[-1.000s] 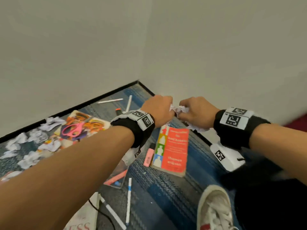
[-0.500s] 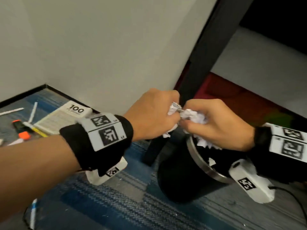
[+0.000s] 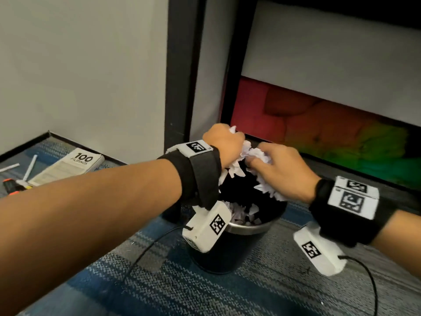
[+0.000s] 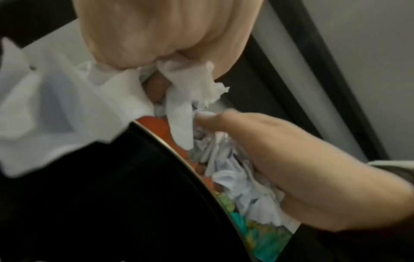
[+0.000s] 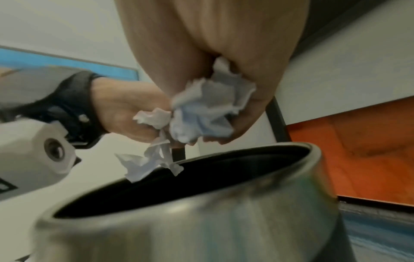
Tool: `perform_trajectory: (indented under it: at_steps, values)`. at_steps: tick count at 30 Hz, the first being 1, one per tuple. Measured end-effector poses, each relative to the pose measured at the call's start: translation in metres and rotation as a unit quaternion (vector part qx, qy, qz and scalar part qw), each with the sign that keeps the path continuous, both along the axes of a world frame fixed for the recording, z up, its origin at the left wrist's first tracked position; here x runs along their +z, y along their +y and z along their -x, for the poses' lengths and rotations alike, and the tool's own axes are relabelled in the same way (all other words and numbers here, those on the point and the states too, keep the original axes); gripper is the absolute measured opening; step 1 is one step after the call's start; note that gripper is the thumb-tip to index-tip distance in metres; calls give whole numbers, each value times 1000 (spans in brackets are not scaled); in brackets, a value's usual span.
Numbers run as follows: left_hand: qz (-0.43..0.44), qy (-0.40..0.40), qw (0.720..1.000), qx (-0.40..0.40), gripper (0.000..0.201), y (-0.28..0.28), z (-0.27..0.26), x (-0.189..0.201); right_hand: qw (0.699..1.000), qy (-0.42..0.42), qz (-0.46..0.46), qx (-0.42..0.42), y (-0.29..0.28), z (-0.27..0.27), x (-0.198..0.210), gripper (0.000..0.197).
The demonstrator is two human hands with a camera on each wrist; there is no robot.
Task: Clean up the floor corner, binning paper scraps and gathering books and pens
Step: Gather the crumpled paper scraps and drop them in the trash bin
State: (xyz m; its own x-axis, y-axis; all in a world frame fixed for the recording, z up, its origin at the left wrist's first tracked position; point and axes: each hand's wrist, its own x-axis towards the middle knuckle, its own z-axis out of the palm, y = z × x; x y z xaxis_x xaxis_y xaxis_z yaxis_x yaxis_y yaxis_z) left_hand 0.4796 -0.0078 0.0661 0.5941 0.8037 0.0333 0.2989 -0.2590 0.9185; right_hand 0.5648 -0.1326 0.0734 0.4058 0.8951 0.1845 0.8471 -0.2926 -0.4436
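Both hands hover together over a black bin with a metal rim (image 3: 248, 227). My left hand (image 3: 224, 143) grips a wad of crumpled white paper scraps (image 3: 235, 166), seen up close in the left wrist view as paper scraps (image 4: 190, 92). My right hand (image 3: 281, 169) holds another bunch of paper scraps (image 3: 266, 188), which hang over the bin's mouth (image 5: 201, 177) as crumpled paper scraps (image 5: 206, 113). More scraps (image 3: 241, 215) lie inside the bin. A book titled "100 Filipinos" (image 3: 70, 166) lies on the carpet at the left.
White pens (image 3: 30, 167) and an orange-tipped marker (image 3: 10, 185) lie on the blue-grey carpet (image 3: 159, 290) left of the book. A dark post (image 3: 180, 71) and a white wall stand behind the bin. A multicoloured panel (image 3: 330, 135) runs along the right.
Both hands carried the paper from the floor corner rightwards to the bin. They now sit directly above its mouth, and the view has swung right with them.
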Motion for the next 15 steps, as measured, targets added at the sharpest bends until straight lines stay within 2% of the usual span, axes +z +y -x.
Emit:
perform_trajectory:
  at_steps: [1, 4, 6, 8, 9, 12, 15]
  values:
    - [20, 6, 1000, 4, 33, -1, -5, -6, 1000, -8, 15, 12, 0, 0, -2, 30]
    - [104, 59, 993, -20, 84, -8, -6, -13, 994, 22, 84, 69, -5, 4, 0, 33]
    - [170, 79, 980, -66, 103, -7, -2, -13, 988, 79, 115, 63, -7, 1, 3, 42]
    - [198, 96, 973, -76, 113, -1, 6, -11, 987, 87, 122, 56, -3, -6, 3, 42]
    - [194, 108, 973, -69, 107, 1, 12, -8, 989, 55, 124, 61, 0, -10, 3, 41]
    - [159, 110, 979, -64, 64, 4, 28, 5, 992, -9, 113, 57, 13, -16, 9, 47]
    - [87, 64, 992, -62, 26, 10, 49, 18, 990, -66, 81, 93, 27, -5, 23, 38]
